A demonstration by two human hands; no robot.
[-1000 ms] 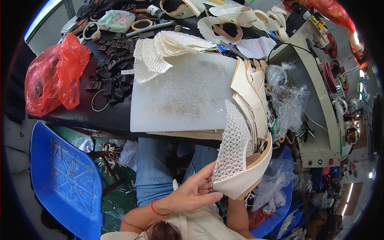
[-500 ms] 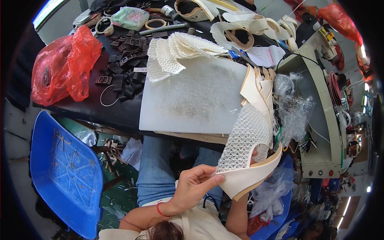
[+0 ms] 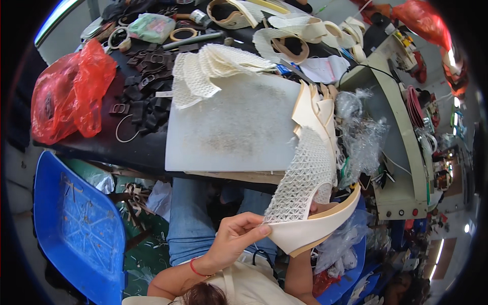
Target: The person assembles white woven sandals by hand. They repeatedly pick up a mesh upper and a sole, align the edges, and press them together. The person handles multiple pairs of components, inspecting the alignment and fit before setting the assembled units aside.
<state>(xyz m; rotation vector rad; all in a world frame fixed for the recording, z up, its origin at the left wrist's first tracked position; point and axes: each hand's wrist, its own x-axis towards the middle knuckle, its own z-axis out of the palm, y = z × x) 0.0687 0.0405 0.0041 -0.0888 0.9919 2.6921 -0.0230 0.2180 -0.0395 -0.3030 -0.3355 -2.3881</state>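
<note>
A white shoe upper (image 3: 300, 178), with a woven mesh panel and a smooth band edged in tan, is held over my lap at the front edge of the table. My left hand (image 3: 235, 239) pinches its near left corner between thumb and fingers. Behind the upper is my right hand (image 3: 314, 207), mostly hidden, gripping it from the far side; a finger shows at the opening. The mesh end of the upper reaches up to a stack of white and tan pieces (image 3: 311, 109) at the right side of a white board (image 3: 229, 132).
White mesh pieces (image 3: 208, 71) lie on the board's far edge. Dark buckled straps (image 3: 152, 76) and a red plastic bag (image 3: 71, 96) are to the left. A blue bin (image 3: 89, 223) stands at lower left. Crumpled clear plastic (image 3: 363, 137) sits beside a beige metal housing (image 3: 401, 168).
The view has shifted, so the table items appear further left. The upper's smooth band has swung out a little from the mesh at its right end. Both hands keep their hold.
</note>
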